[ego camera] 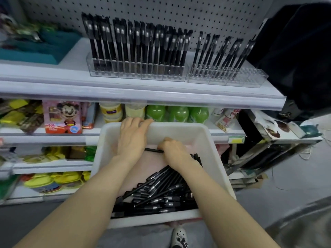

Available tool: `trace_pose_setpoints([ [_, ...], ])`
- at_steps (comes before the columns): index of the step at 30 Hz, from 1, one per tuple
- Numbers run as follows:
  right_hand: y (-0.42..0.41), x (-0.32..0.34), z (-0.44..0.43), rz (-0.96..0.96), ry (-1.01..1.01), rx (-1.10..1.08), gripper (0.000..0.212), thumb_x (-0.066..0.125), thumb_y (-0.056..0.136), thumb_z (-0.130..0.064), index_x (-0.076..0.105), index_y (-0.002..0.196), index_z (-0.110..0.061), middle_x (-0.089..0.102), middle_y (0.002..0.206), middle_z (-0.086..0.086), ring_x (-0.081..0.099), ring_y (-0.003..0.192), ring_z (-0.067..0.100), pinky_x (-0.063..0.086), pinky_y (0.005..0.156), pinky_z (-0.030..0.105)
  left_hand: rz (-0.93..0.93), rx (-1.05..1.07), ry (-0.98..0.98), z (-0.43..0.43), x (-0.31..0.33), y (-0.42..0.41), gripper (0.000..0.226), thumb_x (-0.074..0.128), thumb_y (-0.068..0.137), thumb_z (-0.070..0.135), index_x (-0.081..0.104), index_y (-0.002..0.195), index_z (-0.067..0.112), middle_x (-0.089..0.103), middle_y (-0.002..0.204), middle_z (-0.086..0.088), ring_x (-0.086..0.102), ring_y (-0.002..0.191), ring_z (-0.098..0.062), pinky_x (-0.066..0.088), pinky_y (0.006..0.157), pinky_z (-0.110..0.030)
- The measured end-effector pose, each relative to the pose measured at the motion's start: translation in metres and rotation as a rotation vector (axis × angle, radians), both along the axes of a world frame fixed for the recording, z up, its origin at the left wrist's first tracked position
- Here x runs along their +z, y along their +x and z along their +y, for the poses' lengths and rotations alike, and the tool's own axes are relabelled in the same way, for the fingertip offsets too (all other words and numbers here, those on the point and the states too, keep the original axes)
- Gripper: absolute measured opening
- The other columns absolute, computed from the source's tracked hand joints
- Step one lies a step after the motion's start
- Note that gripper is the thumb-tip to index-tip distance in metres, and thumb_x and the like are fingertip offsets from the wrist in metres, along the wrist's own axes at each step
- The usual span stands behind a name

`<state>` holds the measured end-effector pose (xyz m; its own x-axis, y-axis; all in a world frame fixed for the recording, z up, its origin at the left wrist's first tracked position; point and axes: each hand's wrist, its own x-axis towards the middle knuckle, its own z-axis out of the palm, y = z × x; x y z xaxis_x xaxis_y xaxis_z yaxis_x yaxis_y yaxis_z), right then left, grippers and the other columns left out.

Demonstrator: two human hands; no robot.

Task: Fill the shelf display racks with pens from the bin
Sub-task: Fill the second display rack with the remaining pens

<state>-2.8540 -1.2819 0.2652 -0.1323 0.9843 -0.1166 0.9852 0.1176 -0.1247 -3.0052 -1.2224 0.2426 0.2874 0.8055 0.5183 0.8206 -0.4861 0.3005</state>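
Above, the long white shelf [53, 76] spans the wall. Before it, a white plastic bin [207, 144] holds a loose heap of black pens [161, 194]. Of two clear plastic racks on the shelf, the left rack [136, 74] stands packed with pens and the right rack [250, 78] is part filled. The left hand [132, 138] curls its grip over the bin's far rim; the right hand [175, 151] pinches a single black pen [152, 150].

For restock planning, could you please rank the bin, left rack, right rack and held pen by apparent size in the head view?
1. bin: largest, though nearest the camera.
2. left rack and right rack: look alike, so unranked.
3. pen, pinched by the right hand: smallest.
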Motion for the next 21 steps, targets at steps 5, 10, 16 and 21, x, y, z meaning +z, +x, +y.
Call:
trace_pose_setpoints([
  [5,0.022,0.026,-0.013,-0.054,-0.034,-0.114,0.016,0.056,0.083,-0.005,0.064,0.097,-0.008,0.060,0.102,0.014,0.060,0.094,0.034,0.045,0.070,0.034,-0.028,-0.022,0.039,0.000,0.006,-0.001,0.031,0.062,0.089,0.011,0.068,0.117,0.022,0.066,0.095,-0.006,0.051,0.089,-0.030,0.035,0.086,-0.038],
  [10,0.052,0.053,-0.017,0.105,0.025,-0.149,0.008,0.065,0.088,-0.019,0.063,0.090,-0.012,0.070,0.094,0.011,0.063,0.091,0.027,0.039,0.070,0.029,-0.244,0.027,-0.178,0.004,0.038,0.007,0.028,0.044,0.102,0.027,0.070,0.113,0.021,0.070,0.108,-0.003,0.061,0.098,-0.029,0.040,0.073,-0.034],
  [16,0.089,0.091,-0.010,0.689,0.212,-0.243,0.011,0.065,0.092,-0.020,0.054,0.092,-0.016,0.068,0.079,0.003,0.064,0.057,0.013,0.055,0.058,0.030,-0.216,-0.091,-0.151,0.020,0.065,0.046,0.025,0.050,0.099,0.025,0.067,0.117,0.021,0.068,0.111,0.001,0.062,0.101,-0.020,0.046,0.080,-0.033],
  [21,0.131,0.120,0.011,0.770,0.282,-0.334,0.037,0.046,0.098,-0.043,0.063,0.084,-0.014,0.070,0.080,0.006,0.067,0.070,0.022,0.056,0.073,0.047,-0.146,-0.210,-0.081,0.032,0.099,0.107,0.028,0.055,0.097,0.021,0.065,0.123,0.021,0.062,0.116,0.004,0.053,0.108,-0.017,0.045,0.087,-0.032],
])
